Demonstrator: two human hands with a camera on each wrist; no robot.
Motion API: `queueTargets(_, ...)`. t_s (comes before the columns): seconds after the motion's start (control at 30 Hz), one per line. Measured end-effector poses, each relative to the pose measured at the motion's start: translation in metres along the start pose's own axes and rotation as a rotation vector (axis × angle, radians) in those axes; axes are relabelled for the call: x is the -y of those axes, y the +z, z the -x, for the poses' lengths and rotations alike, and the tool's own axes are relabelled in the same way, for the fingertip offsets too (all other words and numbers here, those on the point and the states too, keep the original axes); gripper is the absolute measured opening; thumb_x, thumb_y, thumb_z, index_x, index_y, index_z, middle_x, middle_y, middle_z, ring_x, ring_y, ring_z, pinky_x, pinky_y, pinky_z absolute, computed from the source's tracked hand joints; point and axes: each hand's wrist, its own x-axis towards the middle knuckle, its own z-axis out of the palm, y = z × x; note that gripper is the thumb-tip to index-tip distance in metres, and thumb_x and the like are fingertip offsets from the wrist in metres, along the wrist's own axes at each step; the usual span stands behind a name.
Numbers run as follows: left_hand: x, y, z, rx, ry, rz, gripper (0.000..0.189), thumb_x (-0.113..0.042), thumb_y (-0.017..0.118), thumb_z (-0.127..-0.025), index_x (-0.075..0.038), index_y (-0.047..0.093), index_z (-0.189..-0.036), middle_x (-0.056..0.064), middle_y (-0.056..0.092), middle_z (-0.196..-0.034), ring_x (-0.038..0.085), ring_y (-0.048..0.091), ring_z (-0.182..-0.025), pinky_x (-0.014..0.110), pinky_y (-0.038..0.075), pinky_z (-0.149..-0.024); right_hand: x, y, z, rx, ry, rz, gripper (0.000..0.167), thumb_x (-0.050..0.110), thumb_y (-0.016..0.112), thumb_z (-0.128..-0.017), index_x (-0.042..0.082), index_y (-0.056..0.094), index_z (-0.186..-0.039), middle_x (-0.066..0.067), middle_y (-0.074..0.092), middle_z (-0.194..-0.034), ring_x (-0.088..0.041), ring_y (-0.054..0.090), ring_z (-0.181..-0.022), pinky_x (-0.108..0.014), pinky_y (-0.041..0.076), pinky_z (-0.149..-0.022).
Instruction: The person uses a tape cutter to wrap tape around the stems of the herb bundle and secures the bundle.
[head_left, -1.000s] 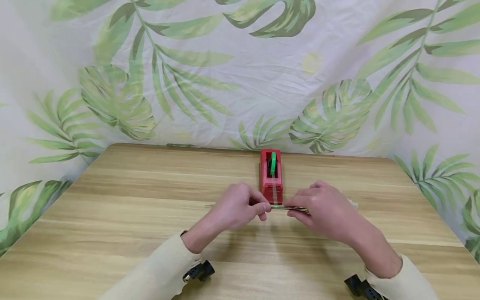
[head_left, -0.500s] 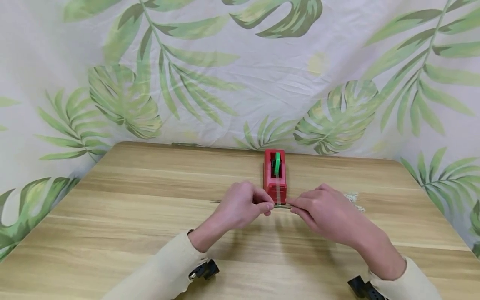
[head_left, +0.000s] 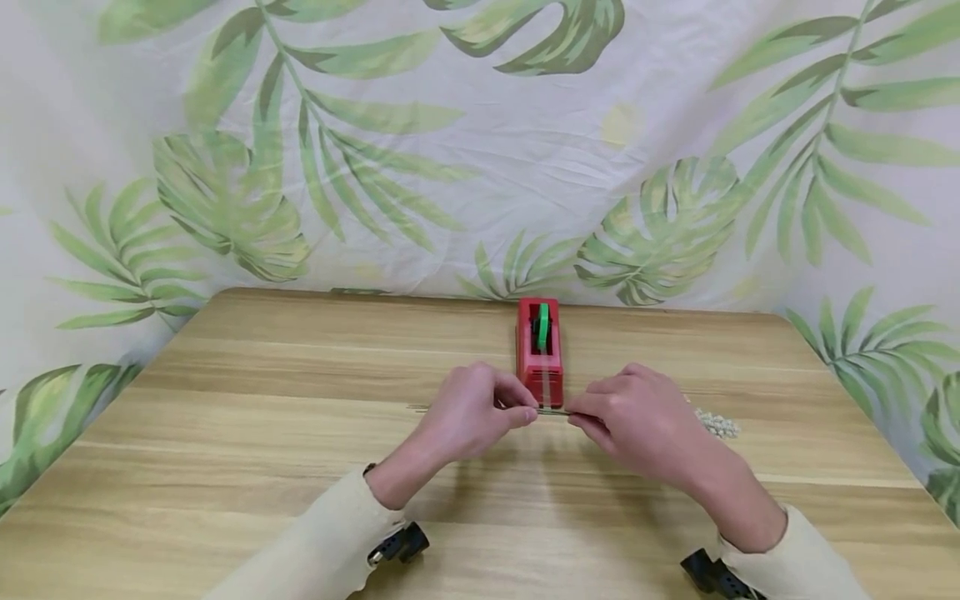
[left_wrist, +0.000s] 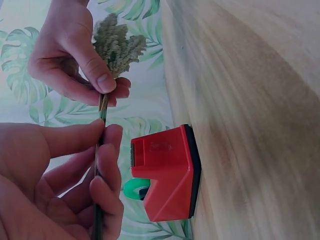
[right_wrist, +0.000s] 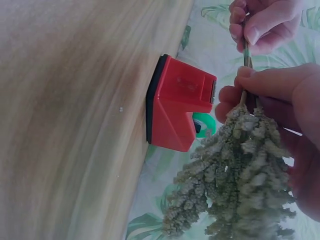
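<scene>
A bunch of dried flowers with pale, fuzzy heads is held sideways between both hands. My left hand curls round the thin stems, and their tips stick out to its left. Close to the flower heads, my right hand pinches the stems between thumb and fingers. A short stretch of stem shows between the hands, just in front of a red tape dispenser. Clear tape runs from the dispenser's green core down its front towards the stems. Whether it sticks to them is too small to tell.
The dispenser stands near the back of the wood-grain table. A leaf-patterned cloth hangs behind the table. Tiny pale crumbs lie on the tabletop in the right wrist view.
The fanned stems under the right fingers are now drawn together and mostly hidden. More of the flower heads shows past the right hand. Both hands stay in front of the dispenser.
</scene>
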Motion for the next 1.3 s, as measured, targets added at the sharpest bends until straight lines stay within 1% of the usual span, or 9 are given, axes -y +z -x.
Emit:
queueTargets(0.13,0.0008,-0.002,0.0005,0.029,0.001,0.004,0.013,-0.018,0.073,-0.1,-0.013,0.082,-0.093,-0.002,0.078,-0.081,0.007,0.063,-0.07,0.025,0.048,-0.063,-0.0003,0.003,-0.0013,-0.048,-0.01,0.003,0.008,0.021,0.089,-0.086,0.019,0.084,-0.092,0.008,0.078,-0.079,-0.007,0.072,-0.071,-0.033,0.053,-0.069)
queueTargets(0.27,0.0013,-0.0023,0.0008,0.069,0.011,-0.01,0.023,-0.018,0.065,-0.105,-0.009,0.081,-0.092,0.0,0.078,-0.078,0.008,0.054,-0.063,0.022,0.039,-0.057,-0.0003,0.0039,-0.0018,-0.067,-0.005,0.015,0.009,0.02,0.09,-0.084,0.019,0.083,-0.089,0.008,0.077,-0.078,-0.007,0.07,-0.068,-0.033,0.053,-0.068)
queueTargets(0.37,0.0014,-0.0019,0.0009,0.077,0.012,-0.009,0.023,-0.016,0.065,-0.105,-0.009,0.081,-0.091,0.0,0.078,-0.077,0.009,0.051,-0.063,0.022,0.036,-0.057,0.0001,0.004,-0.0019,-0.065,0.007,0.016,0.01,0.02,0.09,-0.084,0.019,0.082,-0.089,0.008,0.076,-0.078,-0.007,0.069,-0.067,-0.033,0.054,-0.069)
queueTargets(0.53,0.0007,-0.0024,-0.0005,0.05,-0.015,0.021,0.017,-0.013,0.069,-0.103,-0.009,0.082,-0.092,0.004,0.08,-0.08,0.008,0.06,-0.069,0.023,0.041,-0.061,0.0007,0.004,-0.0027,-0.034,0.024,-0.008,0.012,0.02,0.089,-0.086,0.017,0.081,-0.094,0.007,0.076,-0.081,-0.008,0.069,-0.07,-0.035,0.056,-0.072)
queueTargets(0.7,0.0006,-0.0024,-0.0017,0.01,-0.026,0.024,0.015,-0.011,0.072,-0.1,-0.012,0.083,-0.091,0.0,0.08,-0.079,0.006,0.066,-0.073,0.024,0.047,-0.064,-0.0003,0.0054,-0.0025,0.001,0.027,-0.017,0.013,0.02,0.086,-0.089,0.016,0.083,-0.101,0.005,0.078,-0.086,-0.01,0.072,-0.075,-0.037,0.058,-0.075)
queueTargets(0.9,0.0013,-0.0015,-0.0023,-0.029,-0.034,0.013,0.011,-0.011,0.077,-0.096,-0.016,0.084,-0.089,-0.006,0.078,-0.078,0.006,0.065,-0.073,0.026,0.05,-0.066,-0.0015,0.0064,-0.0016,0.024,0.031,-0.006,0.016,0.021,0.084,-0.092,0.015,0.083,-0.107,0.003,0.079,-0.089,-0.014,0.073,-0.082,-0.041,0.058,-0.083)
queueTargets(1.13,0.001,-0.0005,-0.0028,-0.076,-0.036,-0.014,0.008,-0.013,0.082,-0.092,-0.019,0.085,-0.088,-0.008,0.078,-0.079,0.006,0.064,-0.073,0.027,0.051,-0.067,-0.0005,0.0053,-0.0011,0.101,0.058,0.005,0.02,0.023,0.078,-0.097,0.015,0.082,-0.115,0.002,0.082,-0.1,-0.018,0.071,-0.094,-0.044,0.055,-0.088)
queueTargets(1.2,0.0009,0.0001,-0.0032,-0.082,-0.038,-0.015,0.007,-0.013,0.082,-0.092,-0.018,0.086,-0.089,-0.008,0.079,-0.079,0.006,0.064,-0.072,0.027,0.05,-0.067,-0.0004,0.0059,-0.0009,0.113,0.062,0.012,0.019,0.024,0.077,-0.098,0.016,0.082,-0.115,0.003,0.082,-0.1,-0.017,0.068,-0.094,-0.044,0.053,-0.089)
queueTargets(1.3,0.0008,0.0017,-0.0037,-0.072,-0.042,0.004,0.004,-0.013,0.082,-0.092,-0.015,0.086,-0.09,-0.007,0.079,-0.08,0.007,0.063,-0.072,0.027,0.05,-0.066,-0.0008,0.007,-0.0001,0.109,0.072,0.008,0.014,0.024,0.077,-0.098,0.017,0.083,-0.109,0.004,0.081,-0.095,-0.017,0.063,-0.091,-0.043,0.05,-0.089)
